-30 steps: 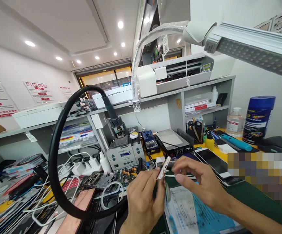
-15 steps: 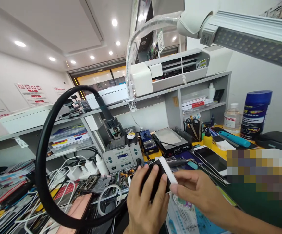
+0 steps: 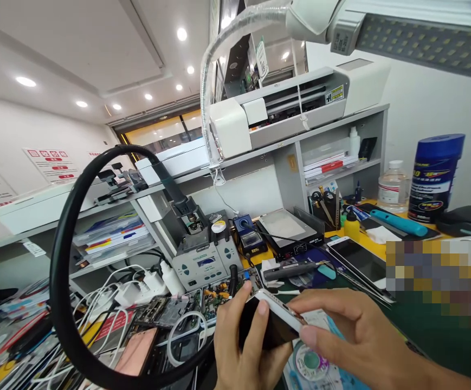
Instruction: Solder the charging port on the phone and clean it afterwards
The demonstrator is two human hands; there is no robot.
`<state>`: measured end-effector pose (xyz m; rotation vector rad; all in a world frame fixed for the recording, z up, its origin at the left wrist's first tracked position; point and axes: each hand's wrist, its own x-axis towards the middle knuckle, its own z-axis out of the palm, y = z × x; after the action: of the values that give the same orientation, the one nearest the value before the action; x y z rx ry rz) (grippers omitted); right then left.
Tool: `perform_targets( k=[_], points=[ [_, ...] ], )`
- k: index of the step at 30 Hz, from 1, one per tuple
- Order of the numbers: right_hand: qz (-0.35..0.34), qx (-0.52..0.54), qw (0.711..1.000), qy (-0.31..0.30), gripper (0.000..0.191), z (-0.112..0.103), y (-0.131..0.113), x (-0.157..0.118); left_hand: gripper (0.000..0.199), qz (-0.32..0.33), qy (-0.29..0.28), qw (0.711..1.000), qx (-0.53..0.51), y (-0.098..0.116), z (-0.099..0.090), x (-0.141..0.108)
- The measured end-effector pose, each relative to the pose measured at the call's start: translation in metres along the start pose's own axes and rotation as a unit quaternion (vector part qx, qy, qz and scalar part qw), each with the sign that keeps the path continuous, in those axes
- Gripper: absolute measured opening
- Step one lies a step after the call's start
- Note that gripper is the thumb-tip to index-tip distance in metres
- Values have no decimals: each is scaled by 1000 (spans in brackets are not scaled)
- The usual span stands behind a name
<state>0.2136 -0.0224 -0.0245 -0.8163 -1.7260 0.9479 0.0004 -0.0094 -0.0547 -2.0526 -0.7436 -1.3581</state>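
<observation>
A phone with a dark screen and a white edge (image 3: 278, 310) is tilted between my two hands, low in the middle of the head view. My left hand (image 3: 245, 344) wraps round it from the left, with fingers lying over the screen. At the phone's right end, the thumb and fingers of my right hand (image 3: 341, 327) pinch the white edge, where small openings show. Under the hands lies a light blue mat (image 3: 324, 319) with a round spool (image 3: 310, 360) on it.
A thick black hose (image 3: 58, 281) loops at the left from a grey station (image 3: 205, 268). Cables and phone parts crowd the left side. Behind are a hot plate (image 3: 286, 230) and a grey pen-like tool (image 3: 288, 270). A white phone (image 3: 357, 260) and a blue can (image 3: 434, 179) stand right.
The phone has moved lower and tilted, so its white edge with openings faces up more. Both hands moved down with it. The view has shifted slightly.
</observation>
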Motion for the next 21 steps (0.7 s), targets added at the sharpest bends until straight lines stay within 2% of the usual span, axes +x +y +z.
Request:
perform_targets(
  k=[5,9,12,14,18,21],
  points=[
    [6,57,998,-17,19,-2,-4,3,48,15,20,999,30,3,1,2],
    [17,82,996,-9,17,-1,-2,3,30,-17,78,996,45,11,7,6],
    [18,85,996,-3,17,-2,1,3,26,-22,122,991,53,13,11,9],
    [15,87,996,-10,18,-2,1,3,27,-12,122,990,65,12,10,10],
    [6,96,995,-28,18,-3,1,5,25,16,84,992,91,7,3,8],
    [-2,96,995,-25,18,-4,1,5,20,29,83,992,93,5,0,8]
  ],
)
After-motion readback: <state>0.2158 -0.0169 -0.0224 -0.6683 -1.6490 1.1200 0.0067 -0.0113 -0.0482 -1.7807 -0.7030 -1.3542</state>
